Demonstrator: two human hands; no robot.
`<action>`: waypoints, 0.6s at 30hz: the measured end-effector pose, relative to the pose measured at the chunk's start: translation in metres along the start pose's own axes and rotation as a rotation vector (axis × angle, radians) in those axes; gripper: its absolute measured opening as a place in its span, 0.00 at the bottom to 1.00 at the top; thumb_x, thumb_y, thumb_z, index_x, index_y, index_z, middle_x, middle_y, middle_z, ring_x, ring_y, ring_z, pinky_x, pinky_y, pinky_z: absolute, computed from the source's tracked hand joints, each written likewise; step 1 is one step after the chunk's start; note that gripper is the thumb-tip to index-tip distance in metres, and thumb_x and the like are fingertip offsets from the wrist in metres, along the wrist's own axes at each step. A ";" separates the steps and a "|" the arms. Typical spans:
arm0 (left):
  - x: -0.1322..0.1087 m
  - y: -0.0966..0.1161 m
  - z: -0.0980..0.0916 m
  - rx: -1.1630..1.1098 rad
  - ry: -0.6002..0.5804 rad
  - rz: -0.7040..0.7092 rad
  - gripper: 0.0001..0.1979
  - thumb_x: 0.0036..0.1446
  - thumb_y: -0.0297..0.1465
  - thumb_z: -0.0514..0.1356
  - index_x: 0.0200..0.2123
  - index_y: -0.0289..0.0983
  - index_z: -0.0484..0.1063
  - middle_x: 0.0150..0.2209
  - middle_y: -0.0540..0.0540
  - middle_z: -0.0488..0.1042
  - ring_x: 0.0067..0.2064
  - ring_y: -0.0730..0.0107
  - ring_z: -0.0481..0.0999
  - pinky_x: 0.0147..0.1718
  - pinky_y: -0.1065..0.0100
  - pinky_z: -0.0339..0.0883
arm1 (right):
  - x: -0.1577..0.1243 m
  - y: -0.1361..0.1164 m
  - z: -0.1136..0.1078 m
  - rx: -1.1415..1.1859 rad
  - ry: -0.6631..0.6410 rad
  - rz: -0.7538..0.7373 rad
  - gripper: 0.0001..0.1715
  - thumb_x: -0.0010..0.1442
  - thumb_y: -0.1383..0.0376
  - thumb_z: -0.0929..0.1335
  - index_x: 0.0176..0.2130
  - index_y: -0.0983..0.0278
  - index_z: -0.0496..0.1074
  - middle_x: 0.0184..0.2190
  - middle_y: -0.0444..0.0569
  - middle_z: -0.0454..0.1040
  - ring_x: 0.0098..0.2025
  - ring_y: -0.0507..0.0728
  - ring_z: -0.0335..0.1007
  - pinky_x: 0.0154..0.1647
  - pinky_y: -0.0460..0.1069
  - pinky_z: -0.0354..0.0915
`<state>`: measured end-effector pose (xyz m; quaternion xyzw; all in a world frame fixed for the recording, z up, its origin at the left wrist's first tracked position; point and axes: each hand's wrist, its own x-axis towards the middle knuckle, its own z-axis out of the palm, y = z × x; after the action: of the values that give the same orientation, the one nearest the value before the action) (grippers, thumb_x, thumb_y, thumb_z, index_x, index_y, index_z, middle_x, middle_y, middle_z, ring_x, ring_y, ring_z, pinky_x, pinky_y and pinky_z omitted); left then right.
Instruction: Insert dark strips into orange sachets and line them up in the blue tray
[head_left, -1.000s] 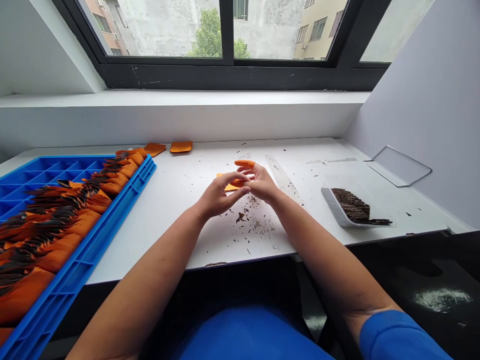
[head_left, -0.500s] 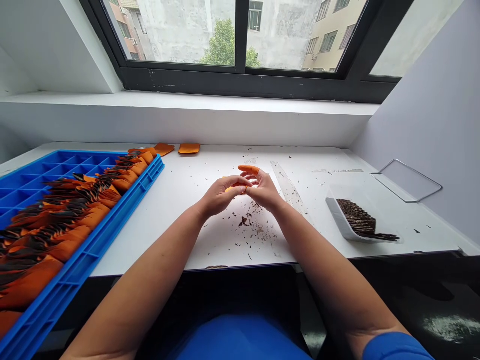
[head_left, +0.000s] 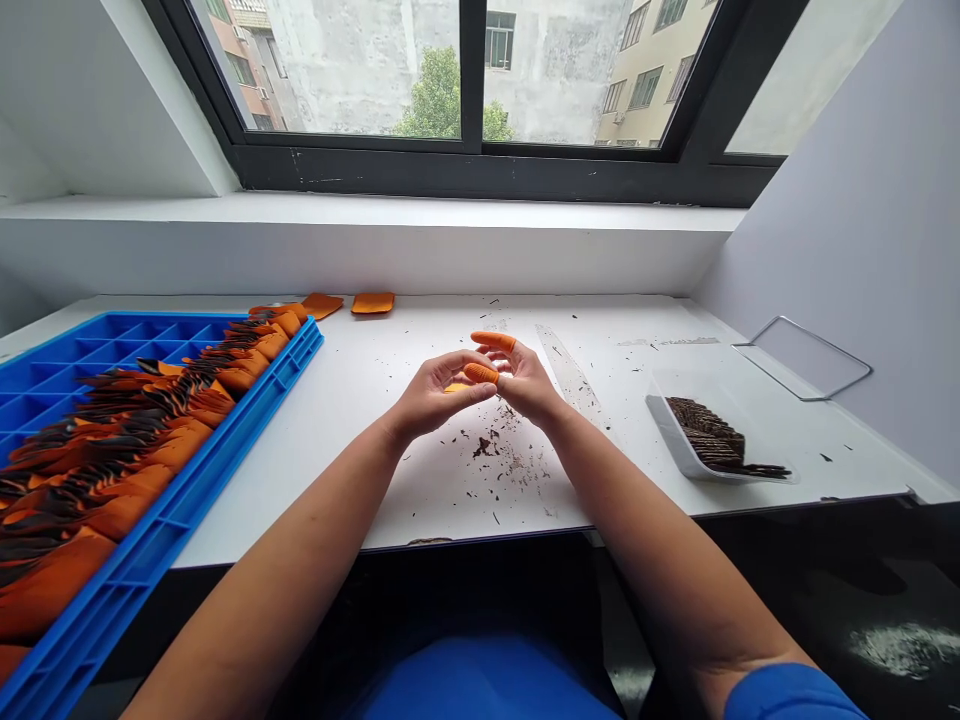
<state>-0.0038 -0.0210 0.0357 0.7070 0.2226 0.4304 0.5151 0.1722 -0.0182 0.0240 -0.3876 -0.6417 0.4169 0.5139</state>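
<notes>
My left hand [head_left: 433, 392] and my right hand [head_left: 525, 378] meet above the middle of the white table [head_left: 360, 400]. Orange finger cots cover the right index finger [head_left: 493, 341] and the right thumb [head_left: 480, 373]. The left fingers curl round and pinch a small orange piece [head_left: 454, 387], mostly hidden between the two hands; the right thumb and fingers press against it too. Dark crumbs [head_left: 495, 450] lie on the table just below the hands.
A blue compartment tray [head_left: 225, 420] at the left holds several orange pieces with dark strips. Two orange pieces [head_left: 373, 302] lie at the back. A clear tray [head_left: 686, 440] of dark strips sits at the right, a clear lid [head_left: 806, 355] behind it, a ruler [head_left: 570, 375] between.
The hands stay together in the same place; the right thumb's orange cot now shows in front of the left fingers, and the orange piece is more hidden. The camera shifted slightly.
</notes>
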 end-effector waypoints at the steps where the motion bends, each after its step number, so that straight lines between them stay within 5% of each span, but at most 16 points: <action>1: 0.000 0.000 0.000 -0.013 -0.012 -0.014 0.10 0.55 0.35 0.71 0.40 0.40 0.79 0.49 0.42 0.80 0.60 0.52 0.74 0.60 0.46 0.67 | 0.000 0.001 0.000 -0.018 0.002 -0.006 0.37 0.48 0.47 0.79 0.53 0.57 0.74 0.49 0.52 0.76 0.51 0.63 0.72 0.55 0.62 0.68; 7: -0.001 0.001 -0.001 0.077 -0.087 -0.066 0.09 0.52 0.35 0.72 0.35 0.39 0.80 0.48 0.41 0.81 0.69 0.46 0.62 0.66 0.40 0.55 | -0.002 0.002 0.001 -0.115 -0.039 -0.043 0.35 0.47 0.51 0.80 0.52 0.55 0.74 0.47 0.49 0.76 0.49 0.62 0.72 0.55 0.63 0.66; 12: 0.000 0.001 -0.001 0.089 -0.090 -0.073 0.11 0.49 0.36 0.74 0.34 0.39 0.80 0.50 0.41 0.80 0.68 0.45 0.63 0.65 0.41 0.56 | -0.003 -0.002 0.002 -0.106 -0.051 -0.035 0.35 0.46 0.51 0.79 0.52 0.55 0.74 0.47 0.49 0.76 0.49 0.62 0.71 0.56 0.63 0.65; 18: -0.001 -0.002 0.000 0.106 -0.084 -0.081 0.12 0.48 0.37 0.75 0.33 0.38 0.80 0.36 0.45 0.80 0.45 0.59 0.79 0.51 0.53 0.70 | -0.005 -0.004 0.003 -0.139 -0.005 -0.061 0.39 0.45 0.51 0.80 0.54 0.55 0.73 0.51 0.50 0.74 0.53 0.63 0.69 0.58 0.64 0.63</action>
<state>-0.0041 -0.0206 0.0335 0.7412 0.2518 0.3666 0.5027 0.1700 -0.0250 0.0256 -0.4017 -0.6820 0.3563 0.4965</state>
